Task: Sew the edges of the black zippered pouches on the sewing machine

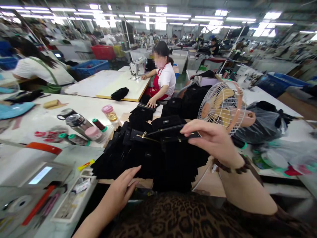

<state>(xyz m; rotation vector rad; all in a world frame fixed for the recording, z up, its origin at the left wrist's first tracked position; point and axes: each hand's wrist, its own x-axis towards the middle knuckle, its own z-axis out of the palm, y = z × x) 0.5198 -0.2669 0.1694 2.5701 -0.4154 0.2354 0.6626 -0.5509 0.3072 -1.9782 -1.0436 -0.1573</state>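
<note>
A broad pile of black fabric pieces lies on the table in front of me, some with small labels and gold-coloured zips. My right hand pinches the edge of a black zippered fabric piece between thumb and fingers, its far end slanting left over the pile. A gold zip pull shows near that left end. At the near left edge of the pile is my left hand, fingers stretched out and thumb apart, with nothing in it. Whether its fingertips touch the fabric I cannot tell.
A caged fan stands right of the pile. On the left are a steel flask, thread cones, a white tray and a sewing machine. Across the table, a co-worker reaches one hand onto black fabric.
</note>
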